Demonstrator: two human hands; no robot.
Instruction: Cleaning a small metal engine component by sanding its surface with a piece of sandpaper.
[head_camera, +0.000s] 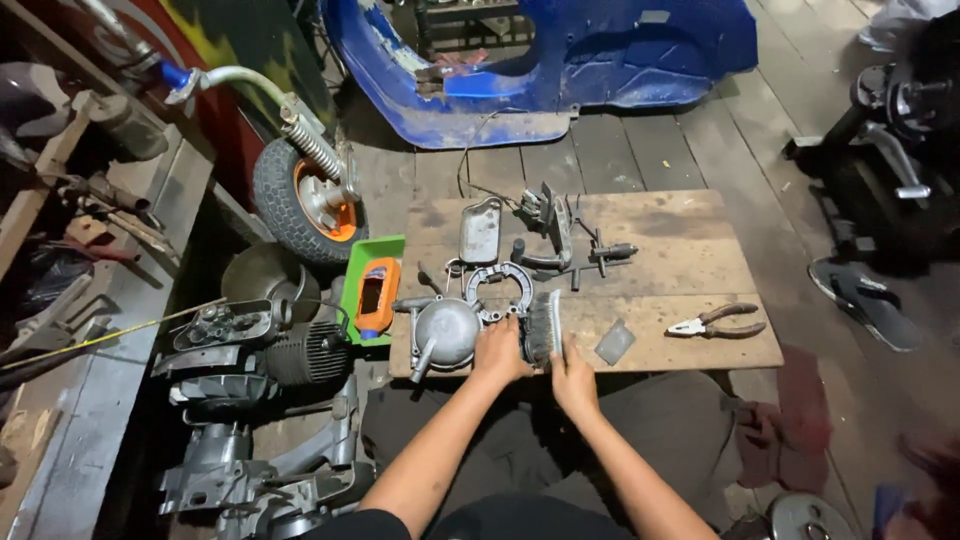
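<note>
Blue scooter body is lying stripped on the floor; engine parts are sitting beside the wooden board. On the board, dismantled metal pieces and pliers are lying spread out. At its near edge, the left hand is steadying and the right hand is gripping a wire brush; cleaning appears barely begun.

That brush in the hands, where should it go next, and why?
Probably onto the round metal cover. The left hand and right hand hold the wire brush right beside it, bristles off the metal, so a short slide left would likely start the scrubbing.
</note>
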